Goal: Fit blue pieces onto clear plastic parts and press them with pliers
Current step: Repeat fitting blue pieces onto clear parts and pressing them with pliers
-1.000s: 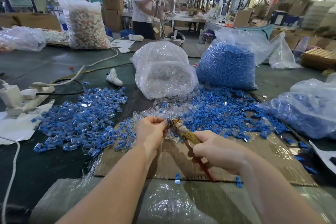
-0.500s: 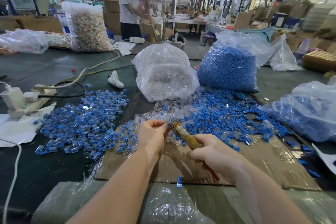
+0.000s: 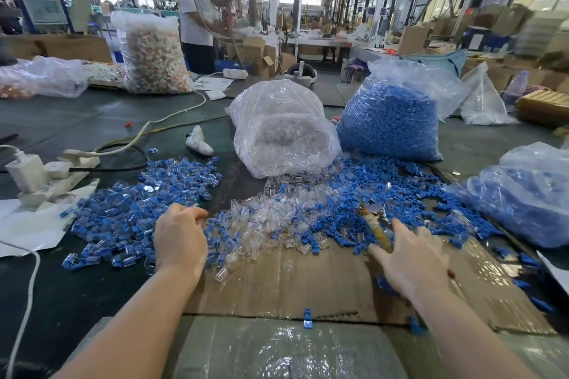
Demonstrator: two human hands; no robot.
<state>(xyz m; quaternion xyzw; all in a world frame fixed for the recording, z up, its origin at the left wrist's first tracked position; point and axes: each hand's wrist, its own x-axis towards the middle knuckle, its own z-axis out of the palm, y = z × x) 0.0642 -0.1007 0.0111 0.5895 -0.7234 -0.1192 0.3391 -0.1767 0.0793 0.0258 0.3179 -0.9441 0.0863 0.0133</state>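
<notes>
My left hand (image 3: 180,237) hovers palm down over the right edge of a heap of fitted blue-and-clear pieces (image 3: 135,209). Its fingers bend down into the heap, and what is under them is hidden. My right hand (image 3: 411,258) grips the worn yellow-handled pliers (image 3: 374,223) in its palm, index finger and thumb stretched out on either side. The jaws point away over loose blue pieces (image 3: 369,191). Between my hands lies a pile of clear plastic parts (image 3: 264,218) on a cardboard sheet (image 3: 308,283).
An open bag of clear parts (image 3: 283,132) and a bag of blue pieces (image 3: 391,120) stand behind the piles. Another bag of blue pieces (image 3: 529,194) lies at the right. A power strip (image 3: 46,178) with cables sits on the left. A person (image 3: 197,24) stands beyond the table.
My hands have parted. The left hand moved left from the pliers' jaws to the heap of fitted pieces. The right hand swung the pliers out to the right.
</notes>
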